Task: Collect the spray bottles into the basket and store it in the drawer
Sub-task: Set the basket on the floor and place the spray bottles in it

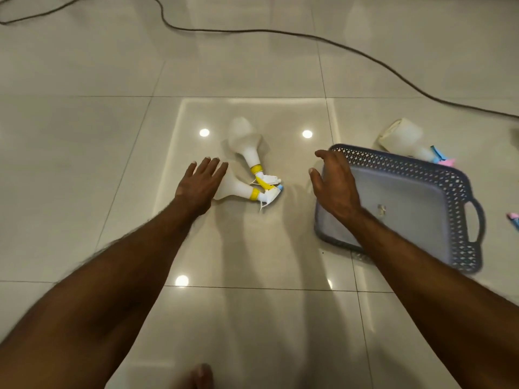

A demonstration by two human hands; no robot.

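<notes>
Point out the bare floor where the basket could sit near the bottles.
Bare tile lies between the two yellow-collared bottles and the basket, and in front of both hands. It is crowded behind the basket, where a third bottle lies.

Counted on glossy tiled floor (84,169):
- White plastic spray bottles with yellow collars: 2 — far one (245,138), near one (234,188), trigger heads touching.
- White plastic spray bottle with blue and pink trigger parts (401,136): 1, behind basket.
- Grey perforated plastic basket with handles (449,189): 1.
- Dark cable (280,31): 1.
- Bare hands: 2 — left (198,183), right (334,183).
- Pink and blue item at right edge (513,219): 1, kind unclear.
</notes>
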